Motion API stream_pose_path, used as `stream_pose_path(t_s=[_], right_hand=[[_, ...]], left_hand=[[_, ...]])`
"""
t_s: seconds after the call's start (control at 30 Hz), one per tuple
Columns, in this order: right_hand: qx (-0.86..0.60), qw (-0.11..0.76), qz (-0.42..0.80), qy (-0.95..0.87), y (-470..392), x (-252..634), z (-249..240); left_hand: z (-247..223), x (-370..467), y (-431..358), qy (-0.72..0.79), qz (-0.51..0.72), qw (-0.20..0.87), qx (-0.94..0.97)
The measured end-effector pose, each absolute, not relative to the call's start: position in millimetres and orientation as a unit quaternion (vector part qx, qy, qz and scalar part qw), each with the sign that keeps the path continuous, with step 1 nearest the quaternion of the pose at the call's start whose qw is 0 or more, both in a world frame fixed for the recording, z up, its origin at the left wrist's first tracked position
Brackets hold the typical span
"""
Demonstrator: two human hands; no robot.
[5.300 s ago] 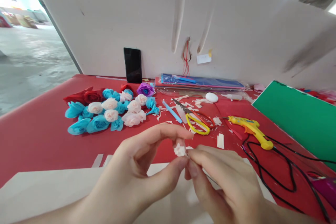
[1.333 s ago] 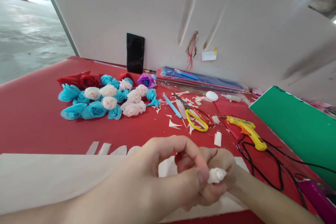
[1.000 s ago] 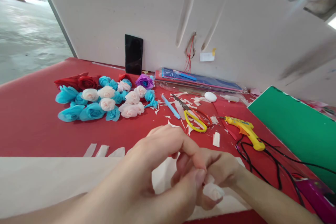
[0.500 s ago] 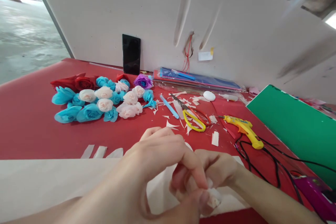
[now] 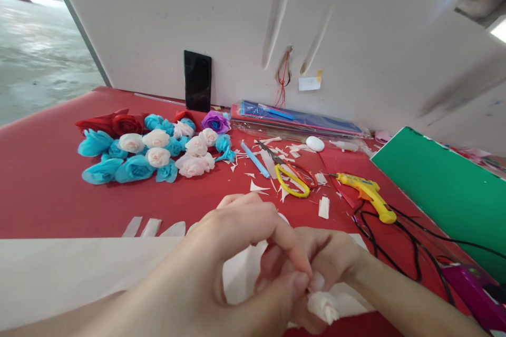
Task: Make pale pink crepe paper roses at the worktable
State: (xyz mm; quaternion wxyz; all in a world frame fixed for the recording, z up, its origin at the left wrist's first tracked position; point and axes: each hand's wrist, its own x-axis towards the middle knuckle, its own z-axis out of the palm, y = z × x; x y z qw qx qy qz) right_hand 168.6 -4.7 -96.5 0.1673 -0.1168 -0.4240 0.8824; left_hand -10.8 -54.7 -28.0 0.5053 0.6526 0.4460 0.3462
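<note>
A small white paper flower [image 5: 324, 306] with a rolled, ruffled head points toward the lower right, low in front of me. My left hand [image 5: 241, 247] pinches its base between thumb and forefinger. Close against it, my right hand [image 5: 328, 253] grips the same base, with the thumb beside the left fingertips. Most of the right fingers are hidden behind the left hand. Under both hands lies a white paper sheet [image 5: 79, 274], and cut paper petals [image 5: 174, 229] rest along its far edge.
Blue, white, red and purple paper flowers [image 5: 158, 158] lie at the left. Scissors [image 5: 292, 181] and a blue pen [image 5: 255, 159] lie among scraps. A yellow glue gun [image 5: 367, 195] with black cables, a green board [image 5: 443, 189] and a propped phone [image 5: 197, 81] stand around.
The flower head has turned and now shows more fully below my fingers. My fingertips have shifted slightly at its base; the things on the table stay put.
</note>
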Motion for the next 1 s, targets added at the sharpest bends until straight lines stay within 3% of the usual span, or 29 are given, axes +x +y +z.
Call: stream_pose_path(t_s=[0.27,0.6,1.0], right_hand=[[-0.076,0.194,0.896,-0.392,-2,164,-101],[-0.085,0.200,0.896,-0.387,-4,167,-101],[-0.093,0.112,0.886,-0.441,-2,175,-96]], left_hand=[[-23,-10,-55,0.439,0.321,0.530,0.650],[-36,-10,-45,0.420,0.253,0.704,0.513],[-45,-10,-44,0.356,0.253,0.718,0.543]])
